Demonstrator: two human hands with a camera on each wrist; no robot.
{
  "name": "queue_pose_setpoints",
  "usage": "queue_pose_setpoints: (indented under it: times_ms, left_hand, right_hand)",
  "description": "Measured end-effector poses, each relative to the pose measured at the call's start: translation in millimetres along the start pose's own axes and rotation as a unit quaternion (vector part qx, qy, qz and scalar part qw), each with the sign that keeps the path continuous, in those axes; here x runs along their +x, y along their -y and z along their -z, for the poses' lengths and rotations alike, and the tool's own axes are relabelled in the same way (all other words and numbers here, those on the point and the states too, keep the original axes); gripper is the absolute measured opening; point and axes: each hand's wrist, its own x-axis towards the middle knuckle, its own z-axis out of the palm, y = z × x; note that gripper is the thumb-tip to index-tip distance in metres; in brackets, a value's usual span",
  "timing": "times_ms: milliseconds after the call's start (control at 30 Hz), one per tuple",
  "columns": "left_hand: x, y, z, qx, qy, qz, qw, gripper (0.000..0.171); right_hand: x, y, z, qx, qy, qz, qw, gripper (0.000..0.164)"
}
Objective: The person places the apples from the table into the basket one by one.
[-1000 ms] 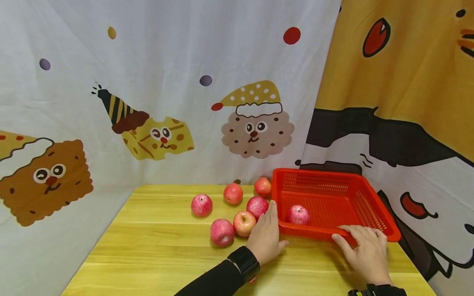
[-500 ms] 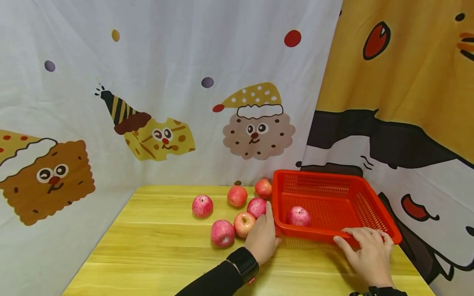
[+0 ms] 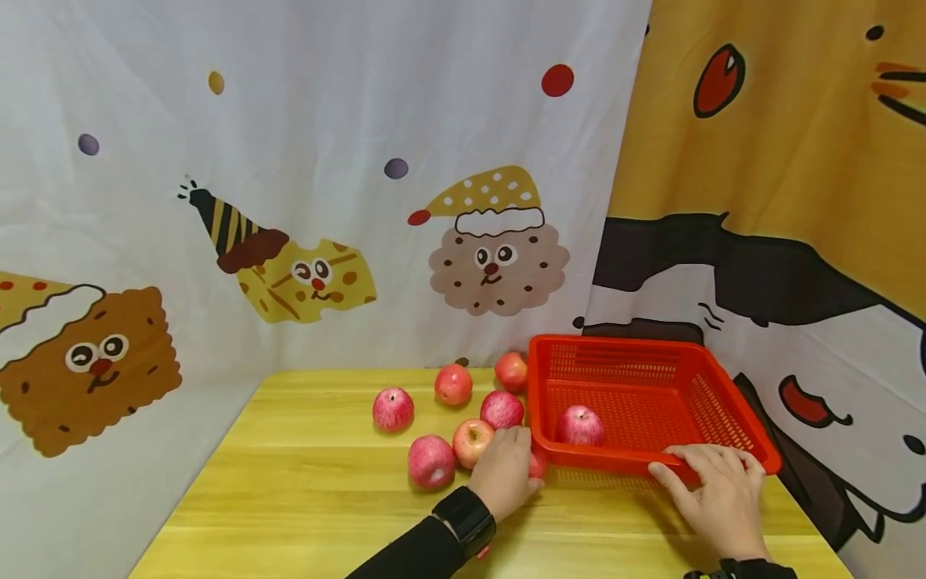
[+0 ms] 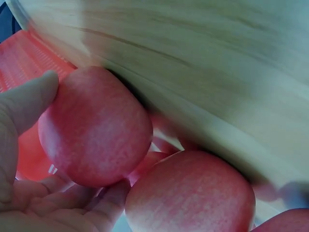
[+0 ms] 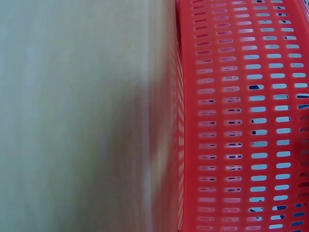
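My left hand (image 3: 502,473) grips a red apple (image 3: 538,465) at the near left corner of the red plastic basket (image 3: 608,461). In the left wrist view the thumb (image 4: 36,99) lies on one side of this apple and the fingers curl under the other. A paler yellow-red apple (image 3: 473,444) sits just left of the hand. My right hand (image 3: 723,494) holds the basket's near rim, fingers over the edge and thumb in front. One pink-red apple (image 3: 580,425) lies inside the basket by its near left wall. The right wrist view shows only the slotted basket wall and the table.
Several more apples lie left of the basket, among them a striped one (image 3: 432,462) in front and another (image 3: 394,409) furthest left. The wooden table (image 3: 289,498) ends at a printed curtain (image 3: 325,161) behind, and a second curtain (image 3: 752,289) hangs close to the basket's right side.
The left hand has gone from straight fingers beside the basket to curling round an apple at its corner. The right hand stays on the rim. The head view has shifted slightly.
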Motion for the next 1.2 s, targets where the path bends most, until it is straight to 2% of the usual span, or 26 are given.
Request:
queue_pose_setpoints:
  times_ms: [200,400,533,633,767,833,933,1067,1133,1200]
  left_hand:
    - [-2.5,5.5,-3.3,-0.007,0.004,-0.005,1.0,0.074]
    - [-4.7,9.2,-2.4,-0.028,0.023,-0.002,0.9994,0.075]
    - [-6.8,11.3,8.6,-0.036,0.027,-0.01,0.9989,0.078]
    - [-7.6,15.9,17.8,-0.034,0.013,-0.02,0.9991,0.082]
    - [-8.4,26.4,31.9,-0.003,-0.016,-0.037,0.9992,0.082]
    - [-7.2,31.6,42.4,0.006,-0.027,-0.038,0.9989,0.079]
    - [-0.5,34.7,59.2,-0.013,-0.045,-0.02,0.9987,0.077]
    - [13.3,24.8,72.5,-0.068,-0.073,0.012,0.9949,0.083]
    - [19.7,14.7,71.7,-0.093,-0.081,0.011,0.9924,0.084]
    - [26.2,3.9,65.8,-0.111,-0.083,-0.006,0.9904,0.084]
  right_hand:
    - [0,0,0,-0.001,-0.001,0.004,1.0,0.04]
    - [-1,3,-1,0.001,0.004,0.01,1.0,0.04]
    - [-1,3,-1,0.006,-0.003,0.018,1.0,0.039]
    - [-1,2,-1,0.01,-0.007,0.021,1.0,0.039]
    - [1,1,-2,0.009,-0.005,0.021,1.0,0.039]
    - [2,1,-2,0.007,-0.004,0.022,1.0,0.039]
    - [4,1,-1,0.006,-0.004,0.024,1.0,0.039]
    - [3,1,-1,0.004,-0.002,0.019,1.0,0.039]
    - [1,1,-2,0.002,0.001,0.015,1.0,0.039]
    - [0,2,-2,0.002,0.001,0.014,1.0,0.038]
